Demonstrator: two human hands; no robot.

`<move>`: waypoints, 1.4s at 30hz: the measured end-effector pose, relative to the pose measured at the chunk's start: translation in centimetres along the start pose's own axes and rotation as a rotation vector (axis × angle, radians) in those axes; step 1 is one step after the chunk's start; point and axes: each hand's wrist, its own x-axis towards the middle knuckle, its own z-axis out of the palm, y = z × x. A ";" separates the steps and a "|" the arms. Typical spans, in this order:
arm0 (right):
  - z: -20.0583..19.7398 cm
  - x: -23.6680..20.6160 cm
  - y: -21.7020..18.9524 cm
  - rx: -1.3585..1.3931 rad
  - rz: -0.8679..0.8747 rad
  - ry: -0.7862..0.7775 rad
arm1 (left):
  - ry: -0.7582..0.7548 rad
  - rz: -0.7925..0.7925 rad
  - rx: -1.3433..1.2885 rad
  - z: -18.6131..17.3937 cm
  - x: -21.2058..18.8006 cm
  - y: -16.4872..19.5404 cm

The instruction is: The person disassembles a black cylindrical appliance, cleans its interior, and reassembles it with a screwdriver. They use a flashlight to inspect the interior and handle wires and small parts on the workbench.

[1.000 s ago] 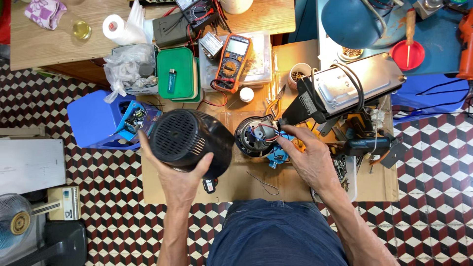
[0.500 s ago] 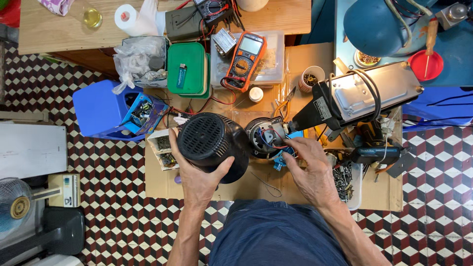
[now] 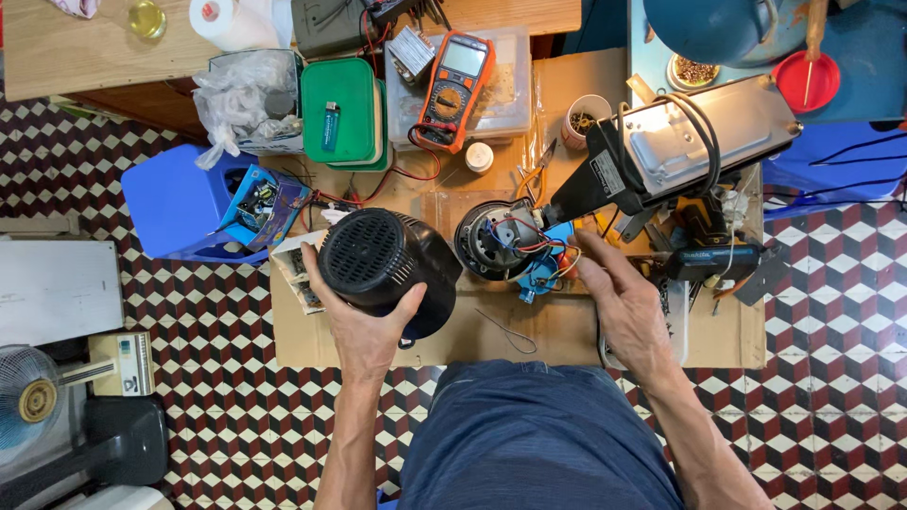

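Left hand cups ribbed black housing.

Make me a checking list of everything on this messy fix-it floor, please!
Surface: brown cardboard sheet laid over a checkered tile floor.
Job's things: black round housing with a grille; open motor with coloured wires beside it.
Clutter: orange multimeter, green box, blue stool, grey power tool.
Grippers: left hand grips the housing; right hand fingers at the motor's wiring.
Cables: red and black leads run from the multimeter.
Surroundings: fan at left, wooden table above.
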 end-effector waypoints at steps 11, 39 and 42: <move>4.7 -1.2 0.5 -0.463 -0.634 -0.015 | -0.010 0.004 0.026 -0.5 -1.0 1.5; 1.9 -4.2 2.5 -0.023 0.064 0.232 | 0.073 0.381 0.180 -2.7 -1.2 7.5; 2.0 -4.0 4.3 0.248 0.280 0.159 | 0.022 0.098 -0.223 -1.9 -1.8 7.1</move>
